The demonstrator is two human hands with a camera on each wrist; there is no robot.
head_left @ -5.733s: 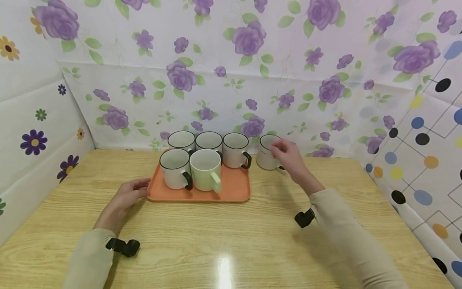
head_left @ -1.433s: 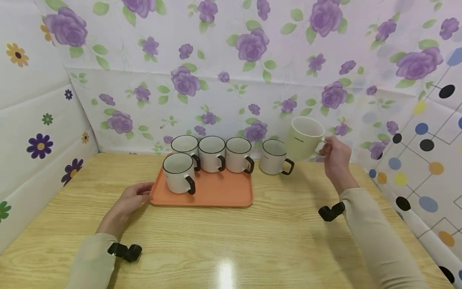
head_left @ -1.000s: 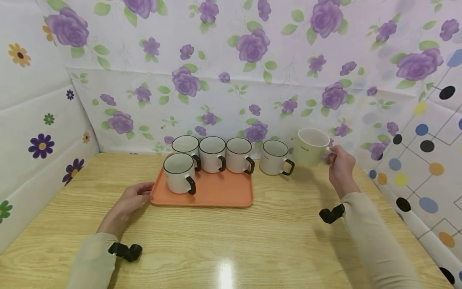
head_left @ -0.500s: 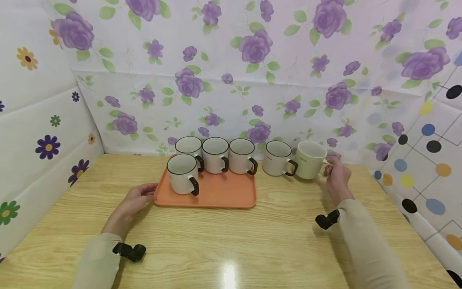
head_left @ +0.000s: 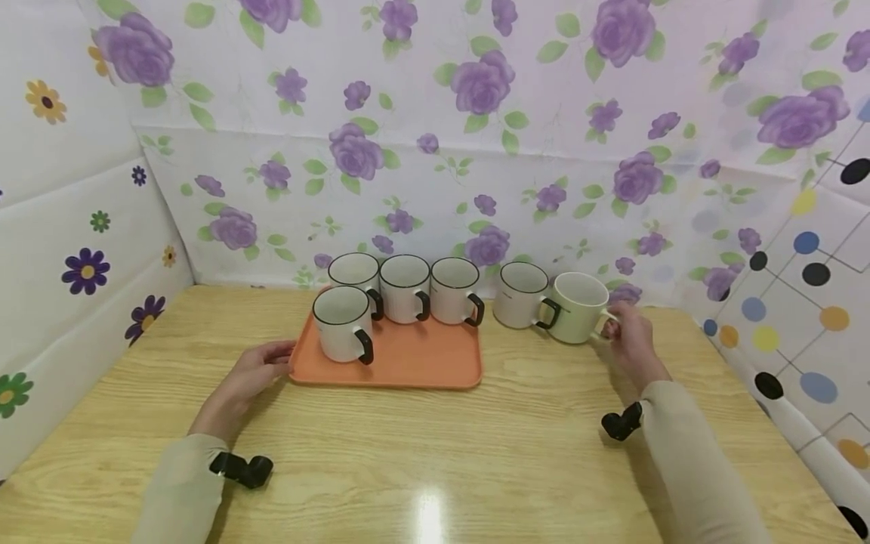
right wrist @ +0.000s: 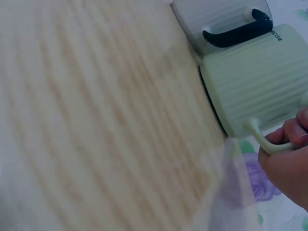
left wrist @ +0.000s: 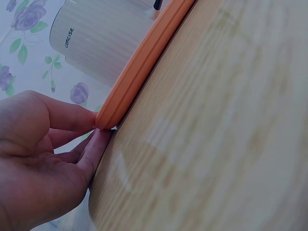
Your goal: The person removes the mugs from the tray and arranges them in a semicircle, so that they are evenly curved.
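Observation:
My right hand [head_left: 632,344] grips the handle of a pale green mug [head_left: 576,313], its fingers curled through it. In the right wrist view the ribbed green mug [right wrist: 260,82] stands on the table, close against the black handle of a white mug [right wrist: 211,21]. That white mug [head_left: 518,302] has a black rim and stands right of the orange tray [head_left: 421,363]. My left hand [head_left: 248,378] pinches the tray's left edge; in the left wrist view, fingertips meet the orange rim [left wrist: 139,62] from above and below. One white mug [head_left: 336,336] stands at the tray's front left.
Three more white mugs with black handles, among them a middle one [head_left: 404,295], line the back of the tray. The wood-grain table [head_left: 381,453] extends in front. A flowered cloth [head_left: 421,189] hangs behind, with a dotted cloth [head_left: 809,325] at right.
The green mug has left the tray, been carried right and lowered onto the table beside the white mug. Recently it has shifted slightly left and forward. My left hand stays at the tray.

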